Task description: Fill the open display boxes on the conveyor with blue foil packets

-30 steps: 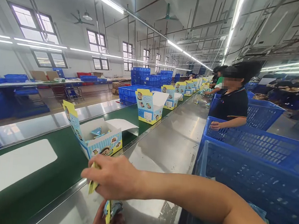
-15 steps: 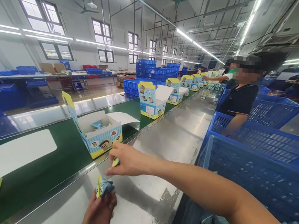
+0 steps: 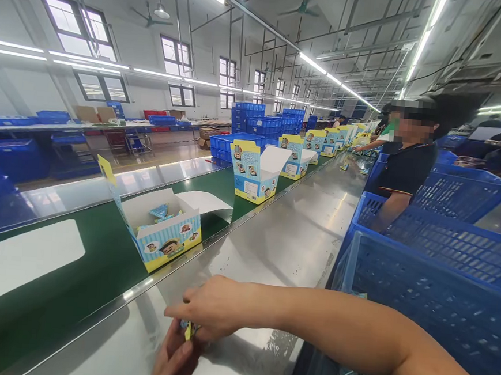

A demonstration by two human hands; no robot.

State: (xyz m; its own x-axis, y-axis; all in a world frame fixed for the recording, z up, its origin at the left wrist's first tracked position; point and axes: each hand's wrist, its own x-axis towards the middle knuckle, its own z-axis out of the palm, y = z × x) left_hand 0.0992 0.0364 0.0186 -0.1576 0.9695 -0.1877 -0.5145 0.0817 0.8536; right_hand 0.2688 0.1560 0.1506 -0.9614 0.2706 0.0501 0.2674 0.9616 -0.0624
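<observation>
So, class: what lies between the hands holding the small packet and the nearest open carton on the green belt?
In the head view, only bare steel table and its raised edge separate the hands and packet from the carton.

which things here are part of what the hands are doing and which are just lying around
In hand:
- small packet, pinched between right hand and left hand
- nearest open box on the green belt, packets already inside
- blue crate beside the right arm

Lying about:
- next open box up the belt
- stacked blue crates across the room
- cardboard boxes on the far table
</observation>
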